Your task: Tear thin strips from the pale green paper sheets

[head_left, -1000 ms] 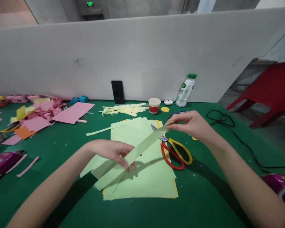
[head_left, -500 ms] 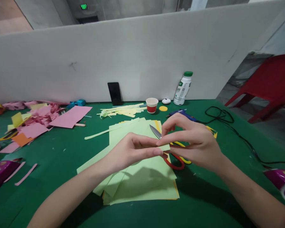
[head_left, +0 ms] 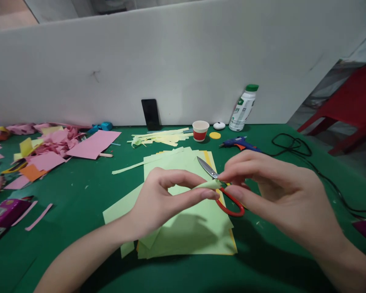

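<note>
1. The left hand pinches a green paper strip between its thumb and fingers.
2. The right hand has its thumb and finger at the strip's curled end. I cannot tell if they grip it.
3. The strip is up above a pile of green paper, which lies on the green counter.
4. Scissors lie on the right side of the pile. The two hands hide part of their handles.
5. Behind the pile are some thin paper strips, a red and white cup and a yellow disc.
6. A blue glue gun lies past the right hand.
7. A black phone and a tilted bottle lean on the white wall.
8. Pink paper lies in a messy heap on the left.
</note>
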Demonstrator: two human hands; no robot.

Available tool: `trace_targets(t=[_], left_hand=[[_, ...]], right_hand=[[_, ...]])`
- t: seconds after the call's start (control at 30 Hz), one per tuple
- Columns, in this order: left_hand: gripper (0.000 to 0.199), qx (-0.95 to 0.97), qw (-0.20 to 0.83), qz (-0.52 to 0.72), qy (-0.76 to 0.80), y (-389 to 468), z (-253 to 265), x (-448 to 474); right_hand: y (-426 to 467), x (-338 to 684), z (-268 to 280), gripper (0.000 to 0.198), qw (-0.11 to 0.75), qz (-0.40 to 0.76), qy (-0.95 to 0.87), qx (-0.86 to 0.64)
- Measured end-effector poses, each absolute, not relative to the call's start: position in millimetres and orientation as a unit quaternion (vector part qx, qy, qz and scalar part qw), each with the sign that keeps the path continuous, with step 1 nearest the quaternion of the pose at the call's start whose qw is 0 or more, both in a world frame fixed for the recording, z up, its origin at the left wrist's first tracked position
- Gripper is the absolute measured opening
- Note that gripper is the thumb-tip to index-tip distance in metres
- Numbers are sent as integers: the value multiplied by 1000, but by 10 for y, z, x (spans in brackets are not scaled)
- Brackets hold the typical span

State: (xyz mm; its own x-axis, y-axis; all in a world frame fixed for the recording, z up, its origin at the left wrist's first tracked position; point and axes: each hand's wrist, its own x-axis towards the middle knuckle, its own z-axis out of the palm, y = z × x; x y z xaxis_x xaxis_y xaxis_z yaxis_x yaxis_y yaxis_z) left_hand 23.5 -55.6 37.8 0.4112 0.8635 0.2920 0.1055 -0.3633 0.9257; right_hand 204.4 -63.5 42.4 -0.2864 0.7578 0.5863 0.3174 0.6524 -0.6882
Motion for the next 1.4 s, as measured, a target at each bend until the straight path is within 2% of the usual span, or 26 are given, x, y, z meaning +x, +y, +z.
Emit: trace_targets(t=[0.23, 0.37, 0.57, 1.1, 1.4], left_hand=[[9, 741, 390, 434, 332, -547, 296, 237], [14, 771, 320, 450, 318, -551, 306, 247], [8, 773, 261, 467, 340, -565, 308, 243], [8, 738, 334, 468, 353, -540, 303, 236], [11, 746, 340, 432, 376, -511, 329, 244]], right_hand=[[-656, 1992, 364, 10, 487, 220, -769, -350], [-645, 1969, 345, 15, 486, 218, -765, -363], [-623, 1897, 323, 14, 493, 247, -747, -372], [-648, 1897, 297, 12, 483, 284, -738, -377], [-594, 1926, 310, 8, 447, 421, -666, -423]])
